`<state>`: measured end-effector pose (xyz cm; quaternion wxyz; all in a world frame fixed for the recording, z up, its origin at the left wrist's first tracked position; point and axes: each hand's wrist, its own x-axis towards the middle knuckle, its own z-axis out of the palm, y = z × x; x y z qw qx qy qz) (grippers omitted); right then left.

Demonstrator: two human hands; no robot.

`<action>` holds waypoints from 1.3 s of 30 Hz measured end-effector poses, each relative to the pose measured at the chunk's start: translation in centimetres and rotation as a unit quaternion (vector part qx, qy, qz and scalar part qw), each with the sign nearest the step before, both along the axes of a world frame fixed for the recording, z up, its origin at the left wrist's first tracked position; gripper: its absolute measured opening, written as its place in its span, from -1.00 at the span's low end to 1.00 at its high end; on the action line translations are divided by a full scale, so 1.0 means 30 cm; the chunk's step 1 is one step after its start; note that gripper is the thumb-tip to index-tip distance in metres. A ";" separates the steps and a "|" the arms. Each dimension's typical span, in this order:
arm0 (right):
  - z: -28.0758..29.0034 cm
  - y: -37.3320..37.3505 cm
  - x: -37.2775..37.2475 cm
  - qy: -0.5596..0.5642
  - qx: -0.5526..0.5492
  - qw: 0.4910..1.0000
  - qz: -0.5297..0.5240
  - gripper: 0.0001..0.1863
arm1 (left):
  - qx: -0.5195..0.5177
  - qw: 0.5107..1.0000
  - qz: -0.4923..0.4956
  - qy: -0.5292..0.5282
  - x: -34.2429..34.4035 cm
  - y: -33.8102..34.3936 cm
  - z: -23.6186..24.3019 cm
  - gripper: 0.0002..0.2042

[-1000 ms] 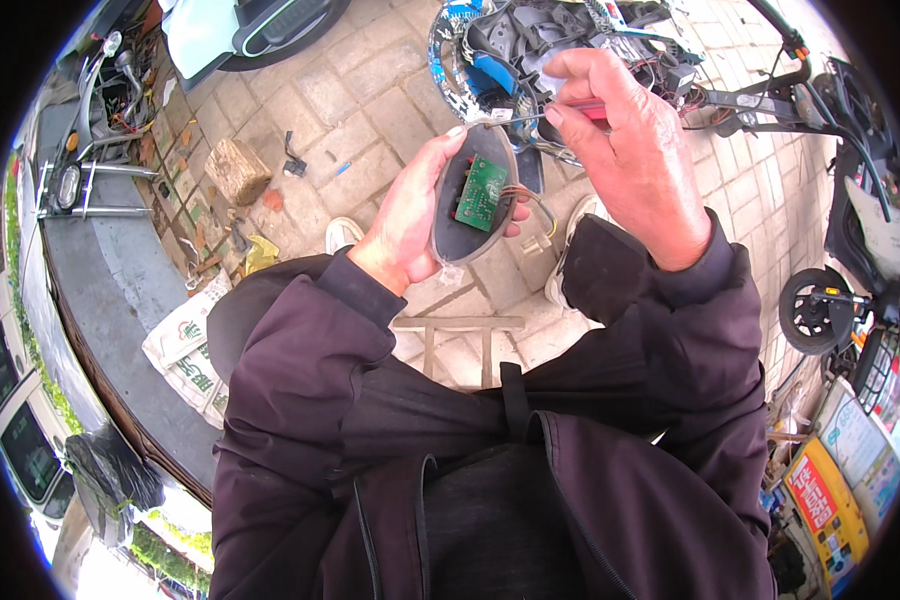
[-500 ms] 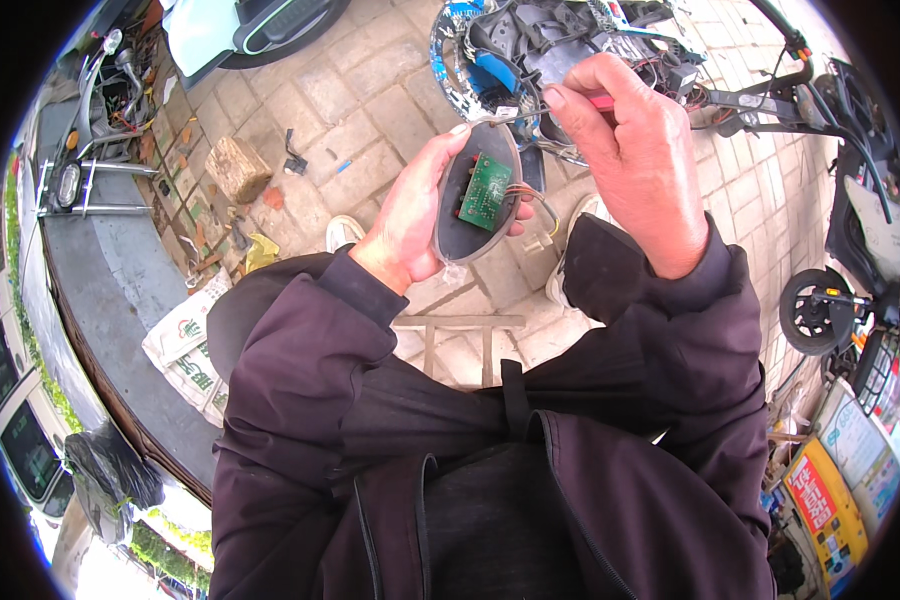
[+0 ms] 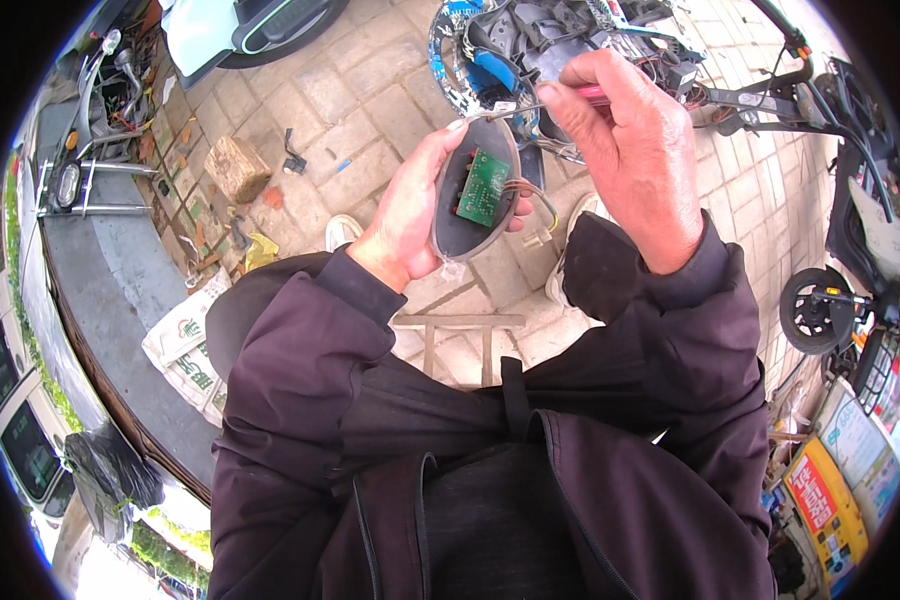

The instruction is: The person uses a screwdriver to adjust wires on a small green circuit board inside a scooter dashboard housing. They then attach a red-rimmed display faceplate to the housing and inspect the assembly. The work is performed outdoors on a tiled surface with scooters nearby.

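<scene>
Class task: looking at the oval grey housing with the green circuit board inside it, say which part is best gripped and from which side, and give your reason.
Grip the grey housing by its closed curved back, from the left side, as the left hand does. Its open face shows the circuit board, and wires leave on the right, so that side should stay free.

Ground: grey-brown paving stones, beyond the fingers.
Scooter: stripped body with blue parts and loose wiring, just past the fingertips.
Wood block: pale chunk, well left of the fingers.
Small bits: dark clip and blue scrap, left of the fingers.
Stool: wooden frame, below the fingers.
Shoes: white pair, under the fingers.
Sacks: printed white bags, lower left.
Wheel: small black wheel, far right.
Bag: black plastic, far lower left.
</scene>
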<state>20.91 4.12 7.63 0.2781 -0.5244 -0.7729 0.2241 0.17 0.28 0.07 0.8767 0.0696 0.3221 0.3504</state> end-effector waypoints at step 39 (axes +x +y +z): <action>0.020 0.005 -0.016 0.087 -0.068 0.994 -0.020 -0.67 | 0.003 1.000 0.009 0.009 0.006 0.002 -0.010 -0.44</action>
